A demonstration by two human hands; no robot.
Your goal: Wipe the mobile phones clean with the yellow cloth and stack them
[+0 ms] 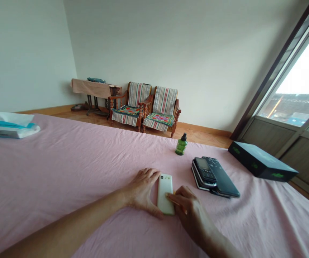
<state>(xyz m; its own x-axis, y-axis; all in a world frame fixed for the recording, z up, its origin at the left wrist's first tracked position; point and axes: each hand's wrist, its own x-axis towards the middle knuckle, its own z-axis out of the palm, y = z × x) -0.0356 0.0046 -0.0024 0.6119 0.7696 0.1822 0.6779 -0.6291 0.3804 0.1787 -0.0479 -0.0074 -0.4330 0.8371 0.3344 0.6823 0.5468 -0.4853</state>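
A white phone [165, 206] lies on the pink cloth with its camera side up. My left hand [143, 193] grips it from the left, fingers at the top corner and thumb at the lower edge. Over the phone's right side, my right hand [188, 208] is closed in a pinch, its fingertips touching or just above the back. A small pale-yellow bit shows by those fingers, but I cannot make out what they hold. To the right lies a stack of phones, a black keypad phone [204, 170] on top beside a large dark phone [223, 179].
Beyond the hands stands a green spray bottle [181, 146]. A black box [262, 161] sits at the right, and a tissue pack [10, 129] at the far left. Past the pink-covered surface [76, 161] are two wooden chairs [161, 114] and a cloth-covered table [92, 88].
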